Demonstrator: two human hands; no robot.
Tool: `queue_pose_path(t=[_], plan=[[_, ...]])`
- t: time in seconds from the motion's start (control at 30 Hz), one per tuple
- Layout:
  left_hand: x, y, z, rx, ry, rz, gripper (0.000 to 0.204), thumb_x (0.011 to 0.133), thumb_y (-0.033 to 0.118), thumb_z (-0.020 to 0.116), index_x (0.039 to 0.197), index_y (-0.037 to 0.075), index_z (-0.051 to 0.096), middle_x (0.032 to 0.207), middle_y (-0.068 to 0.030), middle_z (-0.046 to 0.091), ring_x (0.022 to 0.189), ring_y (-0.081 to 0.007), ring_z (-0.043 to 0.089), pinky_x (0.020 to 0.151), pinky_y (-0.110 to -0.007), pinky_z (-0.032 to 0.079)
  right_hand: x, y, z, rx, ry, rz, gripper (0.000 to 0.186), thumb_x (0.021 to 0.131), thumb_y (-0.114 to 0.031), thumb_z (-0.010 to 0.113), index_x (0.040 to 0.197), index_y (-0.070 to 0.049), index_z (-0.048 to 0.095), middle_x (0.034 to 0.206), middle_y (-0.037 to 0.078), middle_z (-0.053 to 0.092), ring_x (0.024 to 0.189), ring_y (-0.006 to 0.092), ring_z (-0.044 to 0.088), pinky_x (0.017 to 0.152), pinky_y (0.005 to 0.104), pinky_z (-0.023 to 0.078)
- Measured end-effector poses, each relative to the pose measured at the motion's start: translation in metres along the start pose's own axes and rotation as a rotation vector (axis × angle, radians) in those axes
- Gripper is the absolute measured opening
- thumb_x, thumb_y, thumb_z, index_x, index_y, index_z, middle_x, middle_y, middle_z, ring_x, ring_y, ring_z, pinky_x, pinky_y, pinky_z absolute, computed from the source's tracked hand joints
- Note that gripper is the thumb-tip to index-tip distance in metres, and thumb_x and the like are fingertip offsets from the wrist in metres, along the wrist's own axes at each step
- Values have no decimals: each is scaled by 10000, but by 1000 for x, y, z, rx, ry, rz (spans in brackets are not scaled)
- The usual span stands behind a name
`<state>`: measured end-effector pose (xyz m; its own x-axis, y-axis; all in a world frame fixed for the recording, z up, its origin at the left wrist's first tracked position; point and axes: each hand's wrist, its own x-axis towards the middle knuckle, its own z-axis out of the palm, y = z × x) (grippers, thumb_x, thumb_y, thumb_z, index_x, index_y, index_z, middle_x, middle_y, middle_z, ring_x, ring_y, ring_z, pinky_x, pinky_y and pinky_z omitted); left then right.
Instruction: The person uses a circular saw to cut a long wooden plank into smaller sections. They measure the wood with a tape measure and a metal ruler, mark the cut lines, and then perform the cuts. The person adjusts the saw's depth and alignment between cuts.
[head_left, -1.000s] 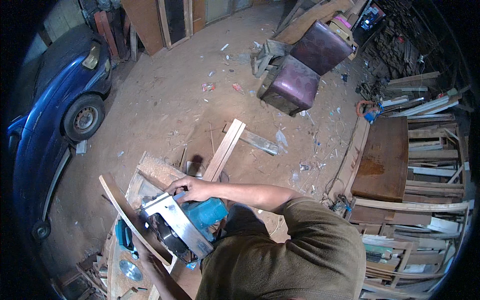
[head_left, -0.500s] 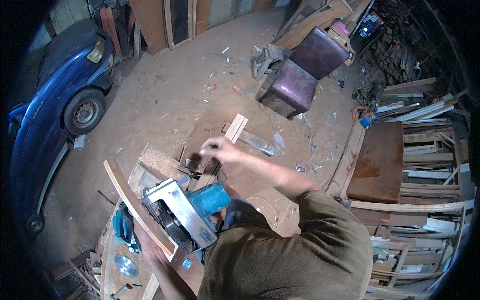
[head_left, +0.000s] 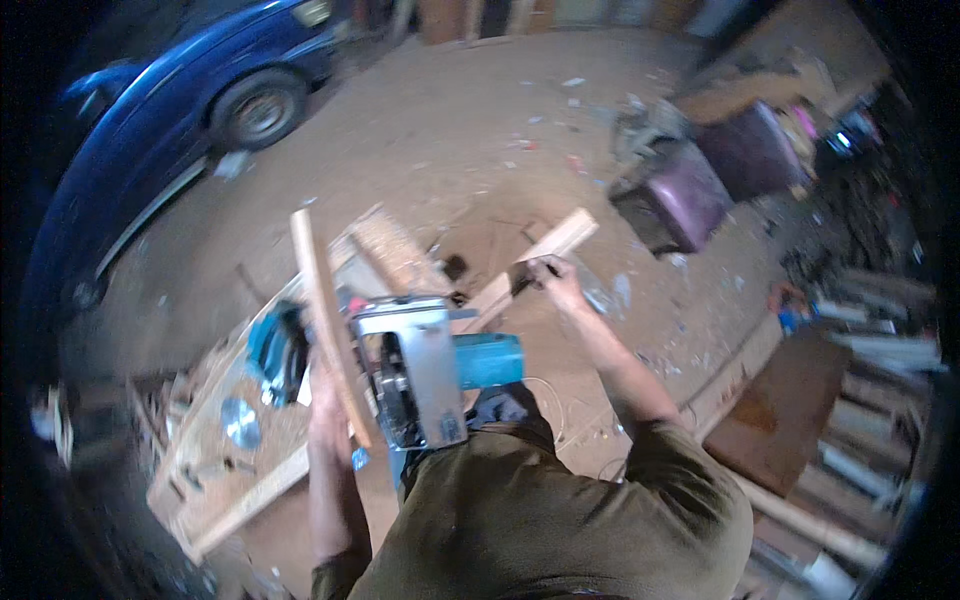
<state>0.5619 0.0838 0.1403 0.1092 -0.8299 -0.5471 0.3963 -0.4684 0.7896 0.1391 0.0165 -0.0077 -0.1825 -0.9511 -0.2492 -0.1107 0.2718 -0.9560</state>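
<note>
My left hand (head_left: 326, 385) is partly hidden behind a long, narrow wooden strip (head_left: 328, 320) that slants in front of me; its fingers cannot be made out. Right of the strip is a circular saw (head_left: 425, 370) with a pale metal plate, a dark blade and a teal motor housing. A second teal power tool (head_left: 278, 352) lies left of my left hand. Out front, my right hand (head_left: 556, 278) has its fingers bent and closed at a pale wooden beam (head_left: 570, 234). A dark patch at the fingertips is too blurred to name.
A workbench (head_left: 190, 520) at the left carries a round saw blade (head_left: 240, 423). A blue car (head_left: 170, 130) stands at the upper left, a purple padded chair (head_left: 680, 190) at the upper right. Stacked timber (head_left: 870, 420) fills the right side; litter is scattered on the floor.
The view has turned, shifting most of the scene. My right hand has moved outward along the beam, away from the saw. My left hand remains by the wooden strip.
</note>
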Motion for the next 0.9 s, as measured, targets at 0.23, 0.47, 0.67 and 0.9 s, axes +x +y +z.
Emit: queue_pose_path(t=[0.23,0.47,0.67,0.9], plan=[[-35,20,21,-183,75,-81,319,1078,290,418,1221,34,545,879,-57,644,719,-200,662,667,-343,599,37,-46,128,-100,-340,-179,304,957,-292,692,996,10,705,841,89,726,754,144,659,717,327,538],[-22,18,17,-72,68,-107,394,1086,333,378,1245,14,546,867,-97,656,739,-215,693,654,-343,599,66,-15,228,-437,-867,-254,363,894,-285,741,1070,26,677,901,144,714,874,224,677,791,372,542],[-2,18,13,41,20,-77,614,1061,547,362,1184,8,626,782,-71,622,642,-199,669,598,-341,584,54,-5,290,-820,-1072,-693,638,929,-355,635,1442,-44,419,1458,252,426,1316,409,458,1125,482,381],[5,39,38,-47,39,-179,555,1068,511,380,1168,8,593,808,-85,644,647,-194,689,576,-300,595,82,72,359,-320,-1381,-599,529,938,-342,595,1383,-66,515,1361,223,489,1331,399,403,1111,489,366]])
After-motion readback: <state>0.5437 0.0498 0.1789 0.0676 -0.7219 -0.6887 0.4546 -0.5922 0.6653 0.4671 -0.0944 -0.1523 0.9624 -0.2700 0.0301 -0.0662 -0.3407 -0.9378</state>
